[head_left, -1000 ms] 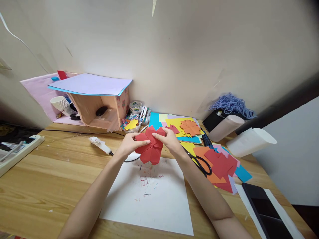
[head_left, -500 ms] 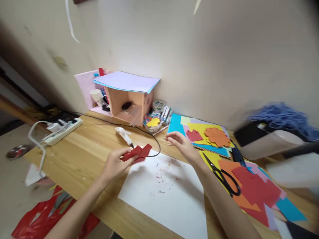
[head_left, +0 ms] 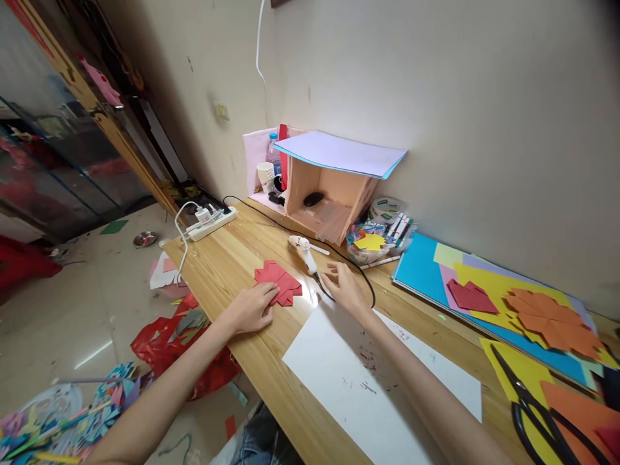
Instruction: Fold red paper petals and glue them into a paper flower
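A red folded-paper piece [head_left: 272,276], cut with stepped edges, lies on the wooden table. My left hand [head_left: 252,309] rests beside it with fingertips on its near edge; the thumb is apart from the paper. A white hot glue gun [head_left: 303,252] lies a little beyond, its black cord curving right. Over that cord hovers my right hand [head_left: 345,287], fingers apart and holding nothing, close to the glue gun's rear end. Beneath my right forearm is a white paper sheet [head_left: 334,387] with coloured marks.
A cardboard box [head_left: 356,213] with a lilac sheet on top stands against the wall. Pens and tape fill a container [head_left: 365,253]. Coloured papers [head_left: 419,265] and black scissors [head_left: 535,403] lie right. A power strip [head_left: 213,226] sits at the left edge.
The view has swung left. My left hand has brought the red paper down onto the table, left of the white sheet. My right hand has moved over to the glue gun.
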Available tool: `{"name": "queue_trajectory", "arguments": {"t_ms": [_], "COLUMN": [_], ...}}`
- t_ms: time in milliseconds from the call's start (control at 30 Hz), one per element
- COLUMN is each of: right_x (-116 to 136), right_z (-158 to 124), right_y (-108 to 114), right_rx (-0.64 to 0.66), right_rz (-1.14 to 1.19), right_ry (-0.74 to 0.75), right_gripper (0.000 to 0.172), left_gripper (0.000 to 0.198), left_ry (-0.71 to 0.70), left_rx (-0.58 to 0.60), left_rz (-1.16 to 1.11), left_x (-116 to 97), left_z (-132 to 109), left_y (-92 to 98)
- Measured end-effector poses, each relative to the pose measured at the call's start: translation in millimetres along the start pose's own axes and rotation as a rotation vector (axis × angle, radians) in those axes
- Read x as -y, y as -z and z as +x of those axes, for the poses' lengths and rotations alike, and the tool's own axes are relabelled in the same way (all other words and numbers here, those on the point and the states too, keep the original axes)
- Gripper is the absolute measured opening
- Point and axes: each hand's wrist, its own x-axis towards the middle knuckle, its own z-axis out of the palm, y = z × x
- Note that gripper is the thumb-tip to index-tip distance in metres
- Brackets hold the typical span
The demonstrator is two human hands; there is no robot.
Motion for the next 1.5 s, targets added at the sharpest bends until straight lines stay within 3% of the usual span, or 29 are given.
{"name": "queue_trajectory", "arguments": {"t_ms": [167,333,533,800,1000,1500], "right_x": [14.6,20.1,18.1,19.7,20.6,16.6], "right_z": [34.3,47.0,21.8,-22.1,-30.2,-29.1], "right_y": [-32.9,-46.5,-27.5,8.8,9.2,0.8], "right_rx": [0.043,0.093,0.071,0.345,0.500,0.509], "right_rz": [-0.087,-0.055,0.254,0.387,0.399,0.337], "right_ry": [0.022,-0.008,0.012,-0.019,-0.040,-0.074], "right_gripper": [0.048,0.028,0.036,0.029,0.032,0.030], "left_gripper": [0.026,0.019,0.016,0.018,0.020,0.019], "left_ry": [0.184,0.399,0.456,0.550,0.564,0.540], "left_rx": [-0.059,-0.164,-0.259,-0.394,-0.431,-0.448], "left_rz": [-0.110,-0.135,-0.246,-0.460,-0.500,-0.510], "left_x": [-13.4,-21.2,-23.1,-16.5,-15.0,-9.9], "left_z": [1.2,12.8,14.5,14.1,14.1,13.7], "left_y": [-0.9,-15.5,-20.8,-31.8,-38.3,-46.1]}}
